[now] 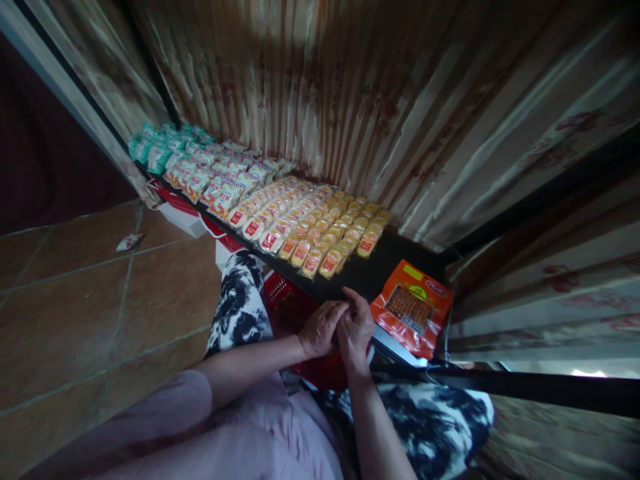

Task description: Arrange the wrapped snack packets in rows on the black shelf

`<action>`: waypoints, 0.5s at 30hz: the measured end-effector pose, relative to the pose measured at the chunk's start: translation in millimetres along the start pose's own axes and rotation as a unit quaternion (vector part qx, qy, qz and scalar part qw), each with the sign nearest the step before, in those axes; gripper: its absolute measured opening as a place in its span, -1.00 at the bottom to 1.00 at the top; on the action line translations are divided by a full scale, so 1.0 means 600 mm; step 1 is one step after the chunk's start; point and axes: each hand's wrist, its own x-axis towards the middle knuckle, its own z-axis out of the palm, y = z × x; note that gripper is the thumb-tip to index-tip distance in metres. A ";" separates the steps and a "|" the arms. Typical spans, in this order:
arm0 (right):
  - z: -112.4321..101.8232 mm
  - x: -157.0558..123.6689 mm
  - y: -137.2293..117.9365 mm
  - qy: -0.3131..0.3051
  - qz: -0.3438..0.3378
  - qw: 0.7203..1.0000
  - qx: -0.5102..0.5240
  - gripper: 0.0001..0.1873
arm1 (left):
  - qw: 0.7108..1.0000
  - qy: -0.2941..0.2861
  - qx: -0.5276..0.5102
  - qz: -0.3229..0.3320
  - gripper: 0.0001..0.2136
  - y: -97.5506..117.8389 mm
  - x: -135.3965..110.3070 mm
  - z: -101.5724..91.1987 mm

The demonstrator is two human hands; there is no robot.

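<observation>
My left hand [321,327] and my right hand [356,328] meet at the near edge of a dark shelf [370,270], fingers curled and pressed together. What they pinch is hidden. An orange snack bag [411,307] with a clear window lies on the shelf just right of my right hand. Rows of small wrapped snack packets [305,223] in yellow and orange cover the shelf's middle. Farther left lie red-and-white packets [220,180] and green packets [155,148].
A red plastic basket [280,293] sits under the shelf by my knee. White boxes [185,220] stand below the shelf's far end. A loose wrapper [129,241] lies on the brown tiled floor [90,300]. Rusty corrugated metal [350,100] forms the wall behind.
</observation>
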 end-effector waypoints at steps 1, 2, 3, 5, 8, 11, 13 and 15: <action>0.001 -0.012 -0.001 0.004 -0.029 1.000 0.000 -0.68 | 1.000 0.006 0.002 0.007 -0.56 -0.003 -0.014 -0.004; 0.002 -0.026 -0.002 0.004 -0.060 0.998 0.002 -0.69 | 1.000 0.010 0.006 0.011 -0.58 -0.006 -0.028 -0.007; 0.004 -0.039 -0.002 -0.005 -0.089 0.996 0.008 -0.69 | 1.000 0.009 0.013 0.011 -0.59 -0.010 -0.043 -0.009; 0.011 -0.064 0.002 -0.046 -0.139 0.989 0.028 -0.69 | 1.000 -0.003 0.029 -0.008 -0.64 -0.021 -0.070 -0.012; 0.028 -0.092 0.021 -0.102 -0.127 0.986 0.031 -0.67 | 0.994 -0.036 0.056 -0.092 -0.77 -0.037 -0.093 -0.012; 0.050 -0.105 0.054 -0.179 -0.019 0.984 0.001 -0.62 | 0.973 -0.112 0.050 -0.194 -0.76 -0.051 -0.095 -0.004; 0.064 -0.109 0.077 -0.255 0.057 0.965 -0.008 -0.60 | 0.947 -0.163 0.042 -0.273 -0.70 -0.061 -0.095 0.002; 0.076 -0.115 0.096 -0.308 0.117 0.944 -0.008 -0.62 | 0.922 -0.196 0.042 -0.330 -0.70 -0.071 -0.098 0.008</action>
